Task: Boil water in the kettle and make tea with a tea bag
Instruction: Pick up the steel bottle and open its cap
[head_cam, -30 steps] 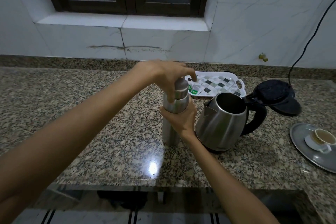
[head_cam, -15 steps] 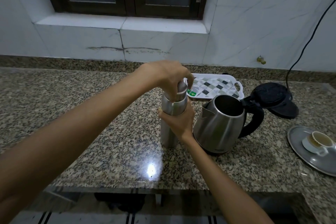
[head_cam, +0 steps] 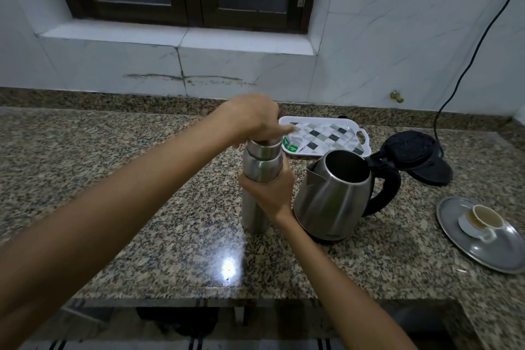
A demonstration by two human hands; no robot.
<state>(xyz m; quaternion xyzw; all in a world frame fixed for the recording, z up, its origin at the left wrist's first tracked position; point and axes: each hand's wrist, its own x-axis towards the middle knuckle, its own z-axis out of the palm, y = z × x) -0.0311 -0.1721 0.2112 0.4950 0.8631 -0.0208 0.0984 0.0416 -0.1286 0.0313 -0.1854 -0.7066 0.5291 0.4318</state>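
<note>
Head view. A steel bottle [head_cam: 257,193] stands upright on the speckled granite surface [head_cam: 113,179], just left of the kettle [head_cam: 335,196]. Right hand [head_cam: 270,193] grips the bottle at its shoulder, fingers curled round the body. Left hand [head_cam: 252,119] sits on top of the bottle, fingers closed over the cap [head_cam: 262,148]; the hand is motion-blurred, so how the fingers lie on the cap cannot be told exactly, and one finger seems to point toward the tray.

The kettle is upright, spout to the left, black handle to the right, lid [head_cam: 409,148] flipped open behind it; the inside looks dark and the water level cannot be read. A black cable [head_cam: 466,65] runs up the wall behind it.

A white tray [head_cam: 360,136] with a checked pattern lies beyond the bottle, with tea bags [head_cam: 294,145] with green tags at its near-left corner. At far right, a steel plate [head_cam: 454,221] carries a cup [head_cam: 480,220] tilted on its side.
</note>
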